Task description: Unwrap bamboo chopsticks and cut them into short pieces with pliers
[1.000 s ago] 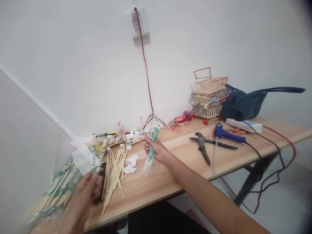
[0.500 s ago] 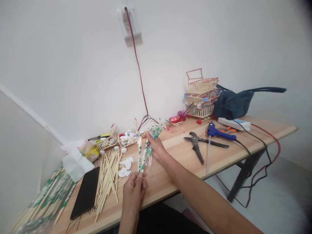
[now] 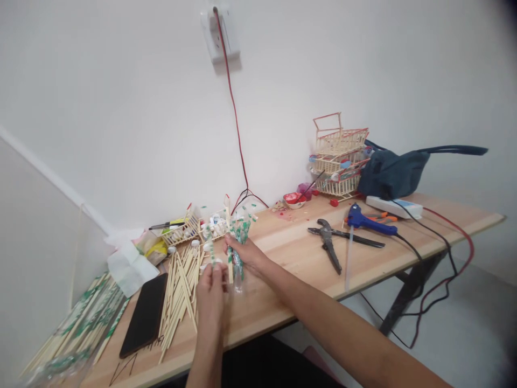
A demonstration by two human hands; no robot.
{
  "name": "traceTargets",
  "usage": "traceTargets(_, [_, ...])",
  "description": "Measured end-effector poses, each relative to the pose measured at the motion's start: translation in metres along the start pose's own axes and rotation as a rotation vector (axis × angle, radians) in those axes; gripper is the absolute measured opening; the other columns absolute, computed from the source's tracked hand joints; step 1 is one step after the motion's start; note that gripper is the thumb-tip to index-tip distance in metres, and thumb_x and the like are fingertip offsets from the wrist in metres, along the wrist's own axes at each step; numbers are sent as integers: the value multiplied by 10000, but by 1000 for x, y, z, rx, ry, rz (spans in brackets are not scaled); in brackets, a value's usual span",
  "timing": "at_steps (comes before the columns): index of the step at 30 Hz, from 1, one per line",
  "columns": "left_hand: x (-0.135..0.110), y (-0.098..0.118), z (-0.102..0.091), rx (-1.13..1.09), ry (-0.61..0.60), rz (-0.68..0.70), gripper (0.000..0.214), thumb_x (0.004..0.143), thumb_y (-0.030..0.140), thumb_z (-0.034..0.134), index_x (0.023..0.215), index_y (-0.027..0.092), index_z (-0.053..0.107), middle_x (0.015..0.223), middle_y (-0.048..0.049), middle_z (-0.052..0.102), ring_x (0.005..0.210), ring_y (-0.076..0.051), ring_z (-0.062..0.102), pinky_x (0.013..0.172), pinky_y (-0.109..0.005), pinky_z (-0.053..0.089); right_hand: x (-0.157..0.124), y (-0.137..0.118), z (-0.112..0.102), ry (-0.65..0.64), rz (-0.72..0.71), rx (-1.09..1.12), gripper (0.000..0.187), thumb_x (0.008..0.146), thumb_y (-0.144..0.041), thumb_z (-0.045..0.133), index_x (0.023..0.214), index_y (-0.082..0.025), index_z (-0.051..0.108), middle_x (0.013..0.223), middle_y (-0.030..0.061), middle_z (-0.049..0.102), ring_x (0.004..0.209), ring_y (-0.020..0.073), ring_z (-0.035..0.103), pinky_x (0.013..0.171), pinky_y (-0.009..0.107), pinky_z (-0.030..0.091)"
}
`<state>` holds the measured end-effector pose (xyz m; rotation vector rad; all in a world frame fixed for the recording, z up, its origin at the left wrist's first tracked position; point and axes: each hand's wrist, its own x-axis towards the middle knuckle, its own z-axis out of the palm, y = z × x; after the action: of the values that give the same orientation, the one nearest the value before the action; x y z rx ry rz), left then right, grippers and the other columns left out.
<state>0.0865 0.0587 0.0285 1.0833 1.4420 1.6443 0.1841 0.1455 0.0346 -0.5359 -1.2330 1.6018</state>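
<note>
White wall with a socket [image 3: 220, 35] above a wooden tabletop [image 3: 291, 269]. Toward the front edge, left of the middle: right hand [image 3: 247, 253] clenched round a bundle of wrapped chopsticks [image 3: 239, 237], green-printed ends fanning upward, lower ends close to the wood. Just beside it, nearer the front edge, left hand [image 3: 212, 288] pinching a single wrapped chopstick [image 3: 210, 245], tilted slightly, apart from the bundle. Left of both, loose bare chopsticks [image 3: 180, 291] strewn toward the front edge, a black phone [image 3: 144, 315] just beside them. At the left end, more wrapped sticks [image 3: 81, 328]. Toward the right end, pliers [image 3: 329, 245] and a blue glue gun [image 3: 368, 221]; at the back edge, stacked stick baskets [image 3: 339, 161] beside a dark bag [image 3: 393, 172].
</note>
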Motion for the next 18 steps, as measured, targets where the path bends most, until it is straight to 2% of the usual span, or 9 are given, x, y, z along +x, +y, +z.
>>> traceTargets(1, [6, 3, -7, -31, 65, 27, 361, 738, 522, 668, 781, 174, 579, 649, 21, 573, 523, -84, 488, 489, -191, 387, -1, -3, -1, -41, -11, -9, 526, 733, -691, 622, 645, -175, 564, 599, -13, 503, 515, 95, 422, 475, 224, 323])
traceTargets(3, [18, 12, -18, -154, 107, 45, 364, 708, 499, 707, 802, 172, 579, 568, 64, 492, 470, -59, 426, 451, -165, 344, -4, -8, -1, -185, 20, -20, 536, 730, -689, 629, 622, -170, 551, 584, -11, 506, 526, 100, 445, 497, 226, 342])
traceTargets(6, [31, 31, -23, -221, 33, -14, 442, 651, 491, 765, 888, 149, 614, 466, 133, 295, 380, -21, 236, 382, -134, 193, -9, -11, 1, -469, 143, -50, 531, 722, -668, 659, 619, -158, 553, 559, -15, 514, 520, 101, 474, 518, 233, 368])
traceTargets(8, [35, 43, -19, -189, -7, -69, 513, 576, 486, 816, 881, 115, 634, 444, 145, 266, 372, -12, 204, 368, -131, 162, -11, -11, 2, -601, 201, -66, 513, 717, -641, 686, 645, -149, 557, 567, -20, 520, 514, 91, 467, 508, 228, 366])
traceTargets(10, [38, 54, -17, -195, -21, -74, 496, 510, 442, 856, 792, 103, 628, 427, 142, 274, 369, -7, 203, 357, -132, 160, -12, -11, 1, -657, 230, -71, 501, 717, -619, 703, 672, -143, 552, 581, -27, 519, 511, 81, 455, 486, 218, 350])
traceTargets(12, [42, 65, -24, -239, 1, -35, 429, 512, 385, 857, 728, 113, 605, 422, 141, 265, 368, -5, 186, 351, -134, 149, -11, -12, 0, -674, 249, -67, 498, 729, -606, 701, 677, -140, 534, 581, -35, 505, 507, 69, 441, 470, 205, 327])
traceTargets(15, [54, 86, -55, -241, 93, 52, 307, 649, 360, 772, 726, 124, 590, 432, 133, 235, 370, -14, 164, 354, -141, 134, -11, -13, -5, -712, 282, -76, 478, 761, -577, 689, 685, -136, 518, 568, -52, 470, 493, 50, 409, 457, 187, 291])
traceTargets(18, [73, 105, -98, -3, 304, 156, 259, 790, 364, 628, 674, 148, 544, 421, 117, 206, 364, -31, 173, 361, -158, 173, -10, -14, -10, -729, 317, -130, 468, 761, -562, 696, 698, -132, 523, 558, -58, 459, 475, 44, 396, 448, 183, 274])
